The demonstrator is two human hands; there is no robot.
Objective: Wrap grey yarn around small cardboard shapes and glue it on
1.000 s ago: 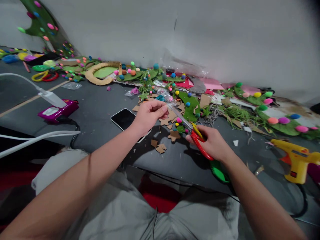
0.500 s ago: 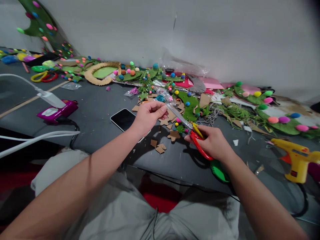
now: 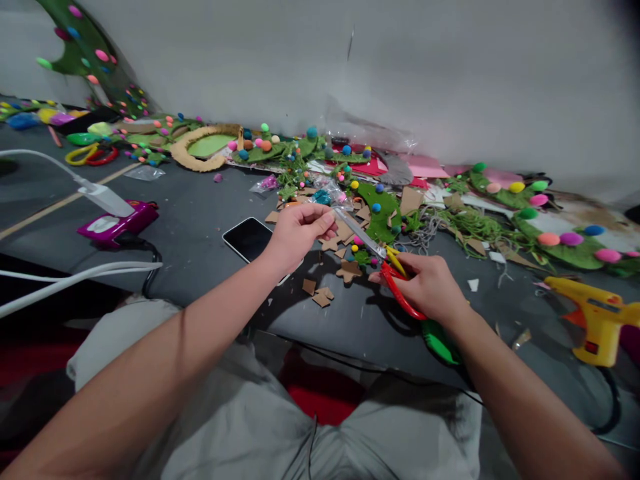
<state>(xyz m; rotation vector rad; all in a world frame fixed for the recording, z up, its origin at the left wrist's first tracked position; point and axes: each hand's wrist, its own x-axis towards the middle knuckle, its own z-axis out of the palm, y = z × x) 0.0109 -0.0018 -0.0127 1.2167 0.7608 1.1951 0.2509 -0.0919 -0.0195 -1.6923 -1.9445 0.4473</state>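
Observation:
My right hand (image 3: 425,283) is closed on scissors (image 3: 400,293) with red and yellow handles; their blades point up and left, toward my other hand. The fingers of my left hand (image 3: 305,230) are pinched together by the blade tips, and whatever they hold is too small to make out. Below the blades lies a brown cardboard star (image 3: 349,271), with small cardboard scraps (image 3: 323,297) near it. Partly under my left wrist is a black-screened phone (image 3: 247,238).
A yellow glue gun (image 3: 597,320) stands at the right, a green object (image 3: 440,341) under my right wrist. Felt pieces with pompoms (image 3: 380,210) and green yarn (image 3: 470,227) line the back. A purple device (image 3: 117,223) with white cables is at the left.
The whole view has shifted very slightly. Both hands and the scissors keep nearly the same pose.

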